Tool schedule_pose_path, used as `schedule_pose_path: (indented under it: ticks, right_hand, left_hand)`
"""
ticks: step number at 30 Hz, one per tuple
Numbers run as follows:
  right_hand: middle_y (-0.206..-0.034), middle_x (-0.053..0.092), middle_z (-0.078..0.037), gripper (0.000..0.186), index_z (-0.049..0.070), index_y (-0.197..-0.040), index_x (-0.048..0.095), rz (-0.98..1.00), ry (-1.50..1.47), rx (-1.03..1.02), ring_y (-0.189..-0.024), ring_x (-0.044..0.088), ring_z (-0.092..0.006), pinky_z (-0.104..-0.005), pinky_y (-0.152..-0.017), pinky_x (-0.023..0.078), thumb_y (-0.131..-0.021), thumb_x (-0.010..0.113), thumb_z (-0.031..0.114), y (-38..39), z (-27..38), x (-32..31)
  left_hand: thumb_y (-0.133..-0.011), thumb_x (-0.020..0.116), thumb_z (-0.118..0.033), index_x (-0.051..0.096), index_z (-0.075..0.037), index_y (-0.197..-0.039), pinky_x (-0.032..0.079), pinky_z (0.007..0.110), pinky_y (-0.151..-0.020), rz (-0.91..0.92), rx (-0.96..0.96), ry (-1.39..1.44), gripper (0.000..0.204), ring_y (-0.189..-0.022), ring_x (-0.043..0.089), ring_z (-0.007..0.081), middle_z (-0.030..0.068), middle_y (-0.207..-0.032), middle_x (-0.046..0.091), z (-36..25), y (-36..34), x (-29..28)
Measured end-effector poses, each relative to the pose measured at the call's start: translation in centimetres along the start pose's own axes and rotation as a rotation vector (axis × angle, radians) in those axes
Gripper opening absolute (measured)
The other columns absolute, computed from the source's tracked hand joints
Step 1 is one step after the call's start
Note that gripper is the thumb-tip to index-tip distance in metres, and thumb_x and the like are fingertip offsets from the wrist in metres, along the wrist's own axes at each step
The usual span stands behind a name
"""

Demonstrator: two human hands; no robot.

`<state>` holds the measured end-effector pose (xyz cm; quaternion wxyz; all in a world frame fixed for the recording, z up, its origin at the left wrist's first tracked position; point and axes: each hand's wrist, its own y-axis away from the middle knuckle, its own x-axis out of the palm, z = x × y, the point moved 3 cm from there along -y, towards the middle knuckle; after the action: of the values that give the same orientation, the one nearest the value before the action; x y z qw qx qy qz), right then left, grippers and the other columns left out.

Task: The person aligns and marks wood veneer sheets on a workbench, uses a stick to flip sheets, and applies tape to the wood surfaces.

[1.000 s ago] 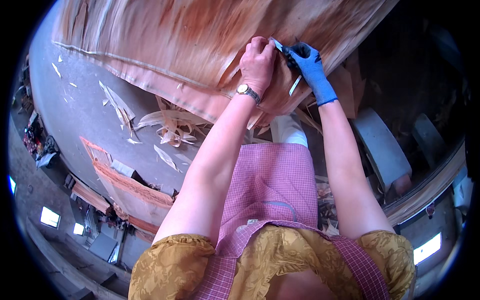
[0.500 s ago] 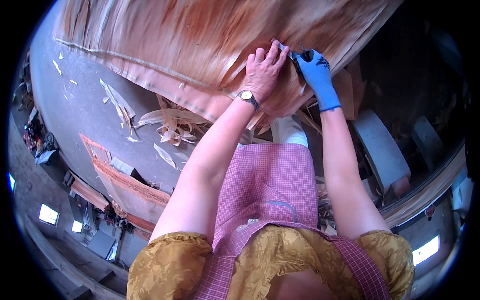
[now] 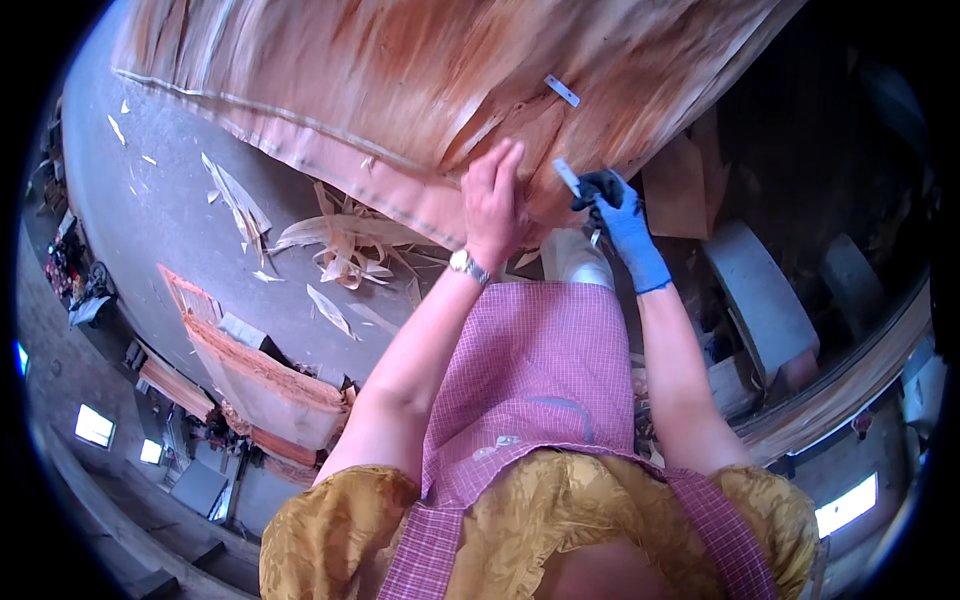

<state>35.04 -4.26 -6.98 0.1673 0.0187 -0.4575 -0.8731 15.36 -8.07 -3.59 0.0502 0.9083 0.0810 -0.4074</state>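
Note:
A large sheet of reddish-brown wood veneer [image 3: 300,95] spreads before me, streaked and wrinkled, its near edge ragged. On it lies a small flat pale plate [image 3: 562,90] with dark holes, touched by neither hand. My bare left hand [image 3: 494,205], with a watch at the wrist, is over the near part of the sheet; its fingers stretch away from me, close together, and the thumb is partly hidden. My right hand [image 3: 612,212], in a blue glove with a dark palm, grips a short flat knife-like tool [image 3: 566,176], its pale end pointing away and left.
Pale veneer scraps [image 3: 345,245] litter the grey floor on the left. A framed stack of wood sheets [image 3: 255,365] stands nearer on that side. To the right is a grey curved board [image 3: 760,300], with a brown panel [image 3: 685,185] beyond it. My checked apron [image 3: 535,360] hangs close to the sheet's edge.
Both hands have drawn back toward me. My left fingers have come off the pale plate, which now lies uncovered on the veneer. The tool in my right hand has moved away from it.

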Motion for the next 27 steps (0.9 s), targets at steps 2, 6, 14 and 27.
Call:
schedule_pose_path:
  ticks: [2, 6, 14, 27]
  right_hand:
    - [-0.085, 0.067, -0.006, 0.013, 0.002, -0.100, 0.059, 0.051, 0.007, -0.159, -0.073, 0.060, -0.0108, -0.0247, -0.066, 0.048, -0.091, 0.060, 0.010, -0.7, -1.2, 1.4]
    - [-0.088, 0.068, -0.012, 0.018, 0.002, -0.099, 0.059, -0.060, 0.363, -0.281, -0.078, 0.065, -0.0198, -0.0315, -0.073, 0.051, -0.088, 0.065, 0.014, -3.3, -2.9, 2.4]
    - [-0.090, 0.068, -0.014, 0.028, 0.002, -0.098, 0.060, -0.038, 0.407, -0.283, -0.080, 0.066, -0.0254, -0.0340, -0.075, 0.051, -0.084, 0.070, 0.024, -4.7, -4.0, 2.3]
    - [-0.093, 0.067, -0.020, 0.018, 0.004, -0.098, 0.053, -0.124, 1.410, -0.384, -0.085, 0.066, -0.0370, -0.0443, -0.071, 0.052, -0.088, 0.059, 0.018, -4.4, 1.7, 2.3]
  left_hand:
    - [-0.086, 0.052, -0.005, 0.051, -0.005, -0.130, 0.037, 0.043, -0.100, 0.044, -0.016, -0.019, 0.044, -0.117, 0.051, 0.0302, 0.0159, -0.131, 0.052, -0.4, 2.4, 0.0]
    - [-0.088, 0.050, -0.005, 0.042, -0.004, -0.138, 0.034, 0.042, -0.104, 0.183, -0.035, -0.069, 0.050, -0.125, 0.046, 0.0296, 0.0165, -0.141, 0.044, -0.5, 3.3, 0.9]
    - [-0.086, 0.054, -0.023, 0.038, -0.008, -0.142, 0.032, 0.040, -0.105, 0.347, 0.068, -0.305, 0.060, -0.132, 0.038, 0.0254, 0.0080, -0.149, 0.035, 0.4, 4.1, 2.5]
    - [-0.088, 0.050, -0.030, 0.031, -0.003, -0.145, 0.031, 0.051, -0.103, 0.504, 0.090, -0.614, 0.066, -0.134, 0.032, 0.0320, 0.0141, -0.151, 0.025, 0.3, 4.1, 4.6]
